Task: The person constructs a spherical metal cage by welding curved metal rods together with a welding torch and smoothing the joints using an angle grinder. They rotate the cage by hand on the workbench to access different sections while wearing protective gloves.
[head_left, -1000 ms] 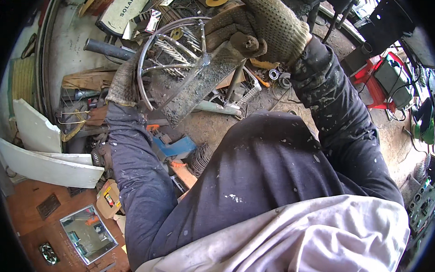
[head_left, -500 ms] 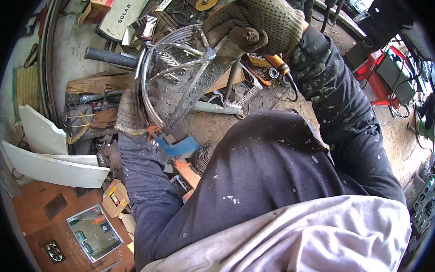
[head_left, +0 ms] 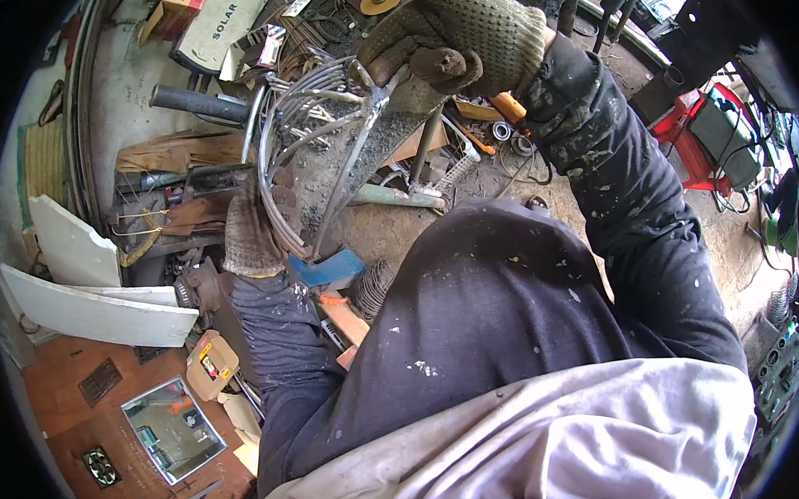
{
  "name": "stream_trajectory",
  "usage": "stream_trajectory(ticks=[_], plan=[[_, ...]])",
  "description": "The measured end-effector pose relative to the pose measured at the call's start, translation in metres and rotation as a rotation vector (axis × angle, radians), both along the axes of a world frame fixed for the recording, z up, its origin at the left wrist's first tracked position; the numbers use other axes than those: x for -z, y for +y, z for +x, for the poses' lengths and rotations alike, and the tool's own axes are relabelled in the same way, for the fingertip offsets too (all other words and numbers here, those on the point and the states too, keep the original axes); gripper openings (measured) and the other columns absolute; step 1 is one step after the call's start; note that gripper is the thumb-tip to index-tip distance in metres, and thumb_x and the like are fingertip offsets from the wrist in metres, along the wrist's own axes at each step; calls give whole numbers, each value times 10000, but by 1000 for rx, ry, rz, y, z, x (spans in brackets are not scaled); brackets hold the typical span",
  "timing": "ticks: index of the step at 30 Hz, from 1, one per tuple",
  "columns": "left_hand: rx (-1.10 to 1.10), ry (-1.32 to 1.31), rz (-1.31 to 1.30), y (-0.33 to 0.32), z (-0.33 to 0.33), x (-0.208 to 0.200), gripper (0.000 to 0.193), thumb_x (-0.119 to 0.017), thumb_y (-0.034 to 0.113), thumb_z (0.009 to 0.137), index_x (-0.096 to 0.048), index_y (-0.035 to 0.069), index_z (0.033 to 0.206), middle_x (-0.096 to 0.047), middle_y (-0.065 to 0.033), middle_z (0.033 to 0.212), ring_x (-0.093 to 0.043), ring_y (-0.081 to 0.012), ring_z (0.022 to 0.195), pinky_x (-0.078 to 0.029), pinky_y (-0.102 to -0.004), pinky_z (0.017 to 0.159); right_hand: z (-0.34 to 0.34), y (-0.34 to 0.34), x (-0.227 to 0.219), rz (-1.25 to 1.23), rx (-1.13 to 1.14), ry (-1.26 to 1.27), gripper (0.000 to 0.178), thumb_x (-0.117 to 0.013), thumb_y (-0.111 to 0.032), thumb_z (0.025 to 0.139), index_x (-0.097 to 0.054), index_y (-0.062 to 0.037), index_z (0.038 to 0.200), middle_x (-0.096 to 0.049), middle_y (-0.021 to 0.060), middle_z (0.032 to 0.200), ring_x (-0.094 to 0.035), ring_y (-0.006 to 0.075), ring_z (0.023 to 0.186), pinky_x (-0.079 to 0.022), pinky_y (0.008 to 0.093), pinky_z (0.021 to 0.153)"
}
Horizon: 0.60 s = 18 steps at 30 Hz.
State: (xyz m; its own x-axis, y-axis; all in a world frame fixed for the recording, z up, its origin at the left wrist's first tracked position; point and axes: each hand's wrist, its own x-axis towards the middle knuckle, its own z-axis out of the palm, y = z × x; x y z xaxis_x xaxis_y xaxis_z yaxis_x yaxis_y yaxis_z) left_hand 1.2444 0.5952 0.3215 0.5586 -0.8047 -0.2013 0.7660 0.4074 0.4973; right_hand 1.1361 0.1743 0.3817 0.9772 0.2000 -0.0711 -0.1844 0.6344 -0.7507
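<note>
A grey metal frame of curved rods [head_left: 354, 154], welded where several bars meet, stands tilted between my hands above a dusty workbench plate. My left hand [head_left: 256, 221], in a dirty knitted glove, is closed around the bundled rods at the frame's lower left side. At the upper end, my right hand [head_left: 440, 39] wears a dotted work glove, its fingers curled over the frame near the joint. Part of the right fingers' grip is hidden behind the glove. Just left of the frame lies a dark pipe [head_left: 196, 104].
An orange power tool [head_left: 507, 107] lies by my right wrist. A blue metal piece [head_left: 330, 268] sits beside my left forearm. White curved panels [head_left: 102, 304] are at left, a mirror [head_left: 173, 429] lower left. A red-framed machine [head_left: 704, 142] stands at right.
The frame has turned slightly between my hands. My left hand has shifted a little right and down, with its fingers now showing behind the rods. My right hand has moved slightly left.
</note>
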Motion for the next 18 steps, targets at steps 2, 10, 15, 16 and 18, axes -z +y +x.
stream_trajectory(ticks=[2, 10, 15, 16, 18], plan=[[2, 54, -46, 13, 7, 13, 438, -466, 327, 1010, -501, 92, 1377, -499, -163, 1387, -580, -274, 1132, -527, -449, 908, 1, 3, 0, -1, -3, 0, 688, -481, -575, 961, -489, 58, 1230, -623, 296, 1044, -648, 335, 865, -563, 376, 692], [-98, -1881, 1326, 35, 5, 38, 464, -508, 258, 923, -513, 72, 1348, -551, -187, 1319, -580, -320, 1154, -484, -447, 965, 4, 7, 1, -10, -1, -1, 689, -463, -585, 964, -512, 58, 1207, -636, 273, 1007, -648, 304, 815, -557, 354, 654], [185, -2574, 1689, -9, -15, -7, 494, -547, 243, 906, -500, 51, 1359, -582, -189, 1281, -569, -325, 1182, -460, -414, 1007, 5, 7, 3, -15, 12, -4, 692, -452, -592, 966, -527, 57, 1192, -643, 258, 985, -647, 284, 784, -554, 339, 630], [127, -2548, 1693, -7, -15, -5, 508, -557, 238, 907, -484, 34, 1367, -576, -191, 1290, -565, -322, 1188, -453, -400, 1017, 5, 8, 3, -15, 8, -4, 692, -450, -593, 966, -529, 57, 1189, -645, 255, 980, -647, 280, 778, -554, 336, 625], [71, -2521, 1691, -8, -16, -4, 523, -567, 233, 908, -467, 17, 1374, -569, -193, 1299, -562, -319, 1194, -446, -386, 1027, 5, 9, 3, -16, 10, -6, 694, -446, -596, 967, -535, 57, 1183, -648, 249, 971, -647, 273, 765, -552, 331, 616]])
